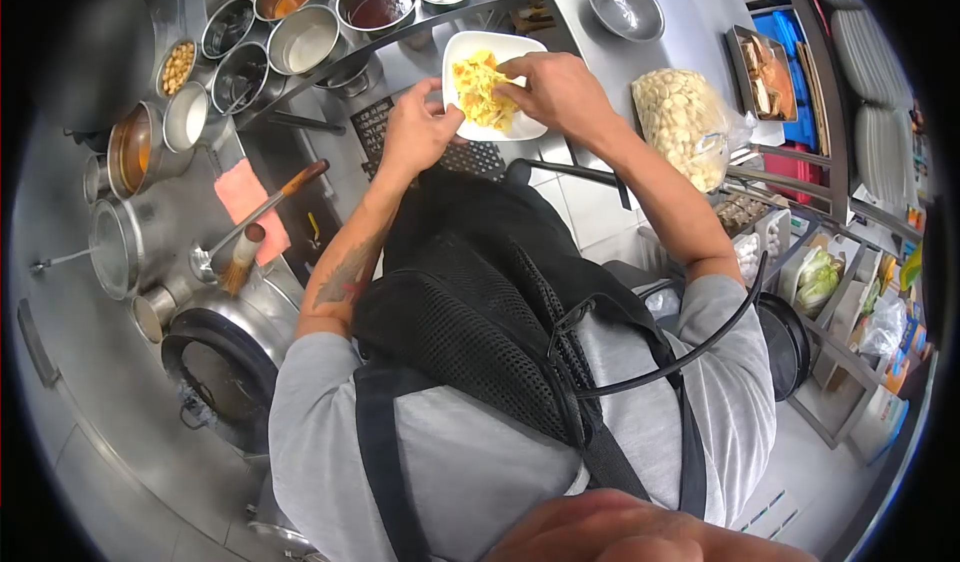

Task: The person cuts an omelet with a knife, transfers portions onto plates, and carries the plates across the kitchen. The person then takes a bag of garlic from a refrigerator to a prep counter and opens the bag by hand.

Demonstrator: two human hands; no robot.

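- Near centre: the person wears a grey short-sleeved shirt and a black apron; both forearms reach toward the far side.
- Near left: a dark wok stands on the metal range.
- Left, beyond the wok: a brush lies just beside a ladle, whose shaft crosses a pink cloth.
- Far centre: the left hand grips the left edge of a white dish, its thumb at the rim.
- The dish sits between the two hands and holds loose yellow food.
- The right hand comes in from the right with fingers bent, their tips touching the food; whether they pinch any of it cannot be told from this angle.
- Right of the right hand: a clear bag of pale cloves rests near the forearm.
- Far right: a tray of brown food stands beyond the bag.
- Far side, right of the dish: a metal bowl stands on the steel counter.
- Far left: a metal pot of dark red liquid stands among other pots.
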